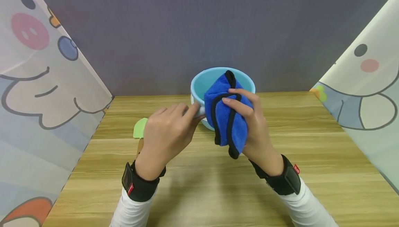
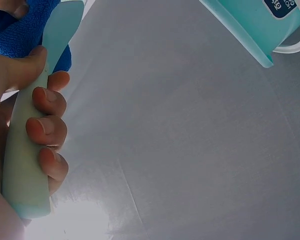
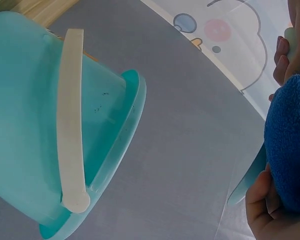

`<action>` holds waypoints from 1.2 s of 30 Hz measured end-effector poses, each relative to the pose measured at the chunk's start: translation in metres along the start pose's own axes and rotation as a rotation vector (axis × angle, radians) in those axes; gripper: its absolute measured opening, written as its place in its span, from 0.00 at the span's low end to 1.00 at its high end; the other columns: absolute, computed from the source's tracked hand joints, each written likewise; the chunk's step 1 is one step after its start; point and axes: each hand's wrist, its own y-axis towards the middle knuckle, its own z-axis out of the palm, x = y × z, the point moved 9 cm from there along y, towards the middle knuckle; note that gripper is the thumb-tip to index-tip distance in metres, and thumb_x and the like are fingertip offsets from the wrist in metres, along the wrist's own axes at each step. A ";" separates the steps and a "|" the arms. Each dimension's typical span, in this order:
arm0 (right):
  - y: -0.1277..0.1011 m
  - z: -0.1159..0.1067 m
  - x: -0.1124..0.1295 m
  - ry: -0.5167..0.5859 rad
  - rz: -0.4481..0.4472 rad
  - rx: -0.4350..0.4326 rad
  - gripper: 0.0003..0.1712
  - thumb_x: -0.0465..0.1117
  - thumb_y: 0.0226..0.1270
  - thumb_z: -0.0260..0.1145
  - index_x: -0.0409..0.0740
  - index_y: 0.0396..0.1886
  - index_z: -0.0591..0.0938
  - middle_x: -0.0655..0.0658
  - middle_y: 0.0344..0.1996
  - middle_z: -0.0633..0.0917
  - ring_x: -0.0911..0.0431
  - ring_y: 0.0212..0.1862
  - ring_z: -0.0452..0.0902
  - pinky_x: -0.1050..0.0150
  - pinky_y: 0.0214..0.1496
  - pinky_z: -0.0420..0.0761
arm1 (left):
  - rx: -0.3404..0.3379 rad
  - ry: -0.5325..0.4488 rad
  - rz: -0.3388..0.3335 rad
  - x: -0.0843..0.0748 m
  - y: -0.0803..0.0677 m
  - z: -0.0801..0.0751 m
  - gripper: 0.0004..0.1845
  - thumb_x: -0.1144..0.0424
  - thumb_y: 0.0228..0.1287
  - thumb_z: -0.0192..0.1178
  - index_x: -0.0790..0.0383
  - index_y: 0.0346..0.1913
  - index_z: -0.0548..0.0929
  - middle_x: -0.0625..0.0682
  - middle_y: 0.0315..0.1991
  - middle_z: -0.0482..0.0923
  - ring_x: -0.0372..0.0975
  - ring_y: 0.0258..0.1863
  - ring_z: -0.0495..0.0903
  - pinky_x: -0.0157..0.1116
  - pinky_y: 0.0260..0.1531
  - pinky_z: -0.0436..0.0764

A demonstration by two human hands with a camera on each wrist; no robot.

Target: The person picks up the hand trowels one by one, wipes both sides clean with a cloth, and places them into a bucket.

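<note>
My left hand (image 1: 168, 130) grips the pale green handle (image 2: 25, 150) of a scoop, fingers (image 2: 47, 125) curled round it. My right hand (image 1: 249, 123) holds a folded blue cloth (image 1: 227, 116) with black trim and presses it against the scoop's end. The cloth (image 2: 15, 25) touches the top of the handle, and a teal edge (image 3: 245, 185) shows beside the cloth (image 3: 290, 145). Behind the cloth, a light blue round vessel (image 1: 212, 78) stands on the wooden table (image 1: 199, 185). The wrist views show a teal bucket (image 3: 30, 115) with a white bail handle (image 3: 70, 120).
A green spatula blade (image 1: 140, 127) lies on the table, left of my left hand and partly hidden by it. Cartoon-printed panels (image 1: 37, 92) close in the left and right sides, and a grey wall (image 1: 199, 29) stands at the back.
</note>
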 end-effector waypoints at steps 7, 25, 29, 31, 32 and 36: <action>0.001 -0.002 0.001 -0.003 -0.005 -0.021 0.26 0.54 0.71 0.66 0.48 0.61 0.73 0.31 0.64 0.71 0.35 0.69 0.70 0.48 0.72 0.73 | -0.006 -0.005 0.001 0.000 0.000 0.000 0.13 0.52 0.67 0.67 0.58 0.43 0.84 0.48 0.19 0.72 0.39 0.16 0.73 0.34 0.15 0.65; 0.005 -0.008 -0.001 0.052 -0.006 -0.055 0.25 0.53 0.72 0.65 0.46 0.61 0.74 0.30 0.63 0.72 0.37 0.70 0.69 0.55 0.72 0.72 | -0.016 -0.015 0.002 0.001 0.000 -0.002 0.13 0.52 0.69 0.65 0.59 0.42 0.84 0.48 0.18 0.71 0.39 0.14 0.71 0.34 0.15 0.62; 0.005 -0.009 -0.002 0.059 -0.005 -0.062 0.26 0.54 0.72 0.65 0.46 0.61 0.74 0.30 0.63 0.72 0.38 0.70 0.68 0.55 0.72 0.72 | -0.014 -0.016 0.002 0.001 0.000 -0.002 0.13 0.52 0.69 0.65 0.60 0.42 0.84 0.48 0.18 0.71 0.38 0.14 0.70 0.33 0.15 0.62; 0.006 -0.010 -0.002 0.065 -0.004 -0.063 0.27 0.55 0.71 0.66 0.45 0.61 0.74 0.30 0.63 0.72 0.39 0.70 0.68 0.55 0.72 0.71 | -0.019 -0.016 0.003 0.001 0.000 -0.003 0.13 0.52 0.68 0.67 0.60 0.41 0.84 0.48 0.18 0.71 0.38 0.14 0.70 0.33 0.15 0.63; 0.006 -0.010 -0.003 0.068 -0.005 -0.066 0.27 0.55 0.71 0.66 0.45 0.61 0.74 0.30 0.63 0.72 0.39 0.70 0.68 0.55 0.72 0.71 | -0.018 -0.015 0.003 0.001 0.000 -0.003 0.13 0.52 0.68 0.67 0.60 0.42 0.84 0.48 0.18 0.71 0.38 0.14 0.70 0.33 0.15 0.63; 0.007 -0.011 -0.003 0.072 -0.006 -0.069 0.28 0.55 0.70 0.67 0.45 0.61 0.73 0.29 0.63 0.72 0.39 0.70 0.68 0.55 0.72 0.71 | -0.015 -0.014 0.003 0.001 0.000 -0.003 0.13 0.52 0.68 0.66 0.60 0.42 0.84 0.48 0.18 0.72 0.38 0.14 0.71 0.34 0.15 0.64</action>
